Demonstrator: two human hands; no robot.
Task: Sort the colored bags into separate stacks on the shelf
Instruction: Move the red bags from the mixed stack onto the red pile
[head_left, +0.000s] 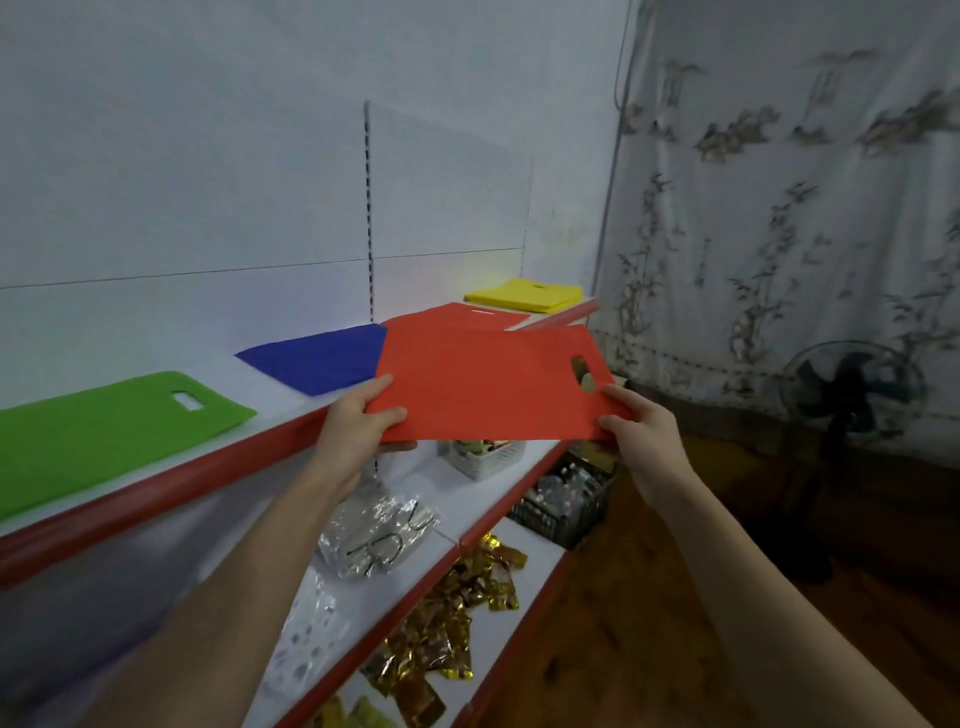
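A flat red bag (483, 384) with a cut-out handle hangs in the air just in front of the top shelf (171, 483). My left hand (358, 426) grips its near left corner and my right hand (639, 436) grips its near right corner. On the shelf lie a green bag (104, 431) at the left, a blue bag (322, 358) in the middle, a red stack (457, 314) partly hidden behind the held bag, and a yellow stack (524, 295) at the far right end.
Lower shelves hold a white basket (485, 457), clear plastic packets (374, 535) and gold foil packets (457, 613). A dark crate (566, 499) stands on the wooden floor. A patterned curtain (779, 208) and a fan (852, 395) are at the right.
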